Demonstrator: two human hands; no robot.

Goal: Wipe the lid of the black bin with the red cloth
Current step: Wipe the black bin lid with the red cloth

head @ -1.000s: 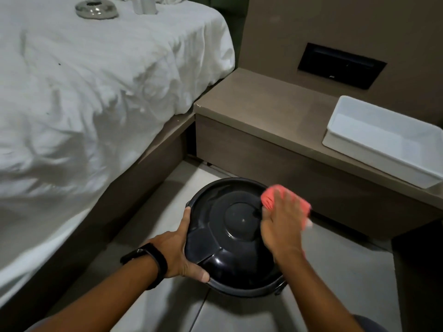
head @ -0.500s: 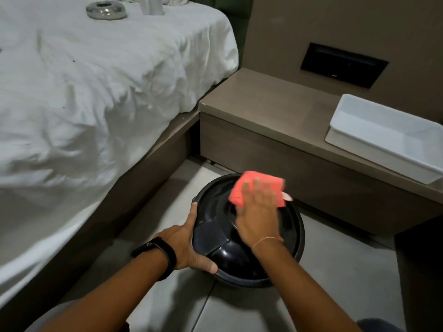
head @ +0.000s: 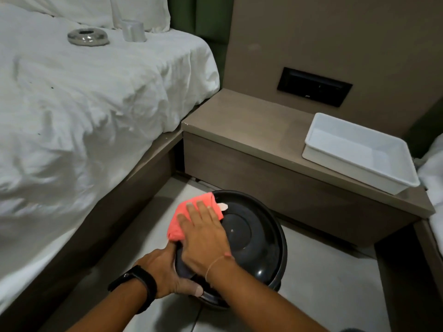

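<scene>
Head view: right hand (head: 203,233) presses soft red cloth (head: 189,218) flat, fingers spread, on slick domed lid (head: 254,238); left hand (head: 165,271) clamps the light bin's rim.

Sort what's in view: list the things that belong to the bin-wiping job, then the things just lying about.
In the job: red cloth, black bin's lid, right hand pressing the cloth, left hand steadying the rim.

Lying about: white tray on the bedside shelf, silver dish and cup on the bed.
</scene>
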